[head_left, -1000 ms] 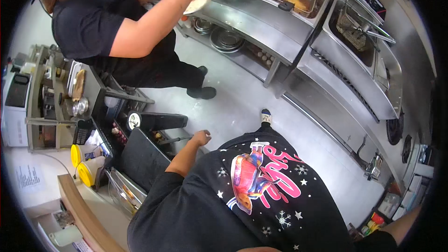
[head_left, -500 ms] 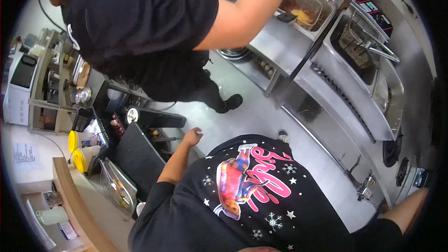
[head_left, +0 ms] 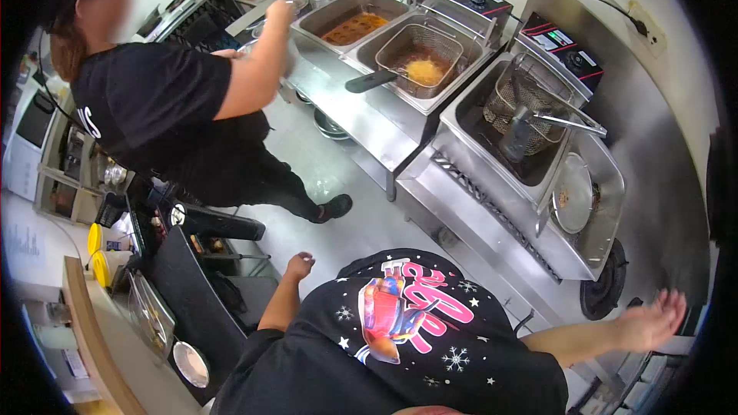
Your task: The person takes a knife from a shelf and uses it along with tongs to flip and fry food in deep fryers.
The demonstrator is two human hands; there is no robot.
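My left hand (head_left: 300, 265) hangs beside my body with its fingers curled in. It is close to a black-topped counter (head_left: 188, 284); whatever its fingers may hold is too small to make out. My right hand (head_left: 655, 321) reaches out to the right, its fingers stretched and apart, holding nothing. It is near a round black object (head_left: 604, 280) at the end of the fryer bench. My black T-shirt (head_left: 492, 346) with a dog print fills the bottom of the view.
A co-worker in black (head_left: 154, 84) stands at the left near a steel bench (head_left: 369, 127). A fryer basket (head_left: 442, 84) holds yellow food in oil. Another basket (head_left: 503, 104) and tongs (head_left: 569, 123) rest over the nearer fryer, beside a round strainer (head_left: 573, 192). Yellow-lidded tubs (head_left: 108, 265) stand left.
My view has swung up toward the fryers. My right hand has come into sight, open. The co-worker appears further left, with the raised arm lowered and bent.
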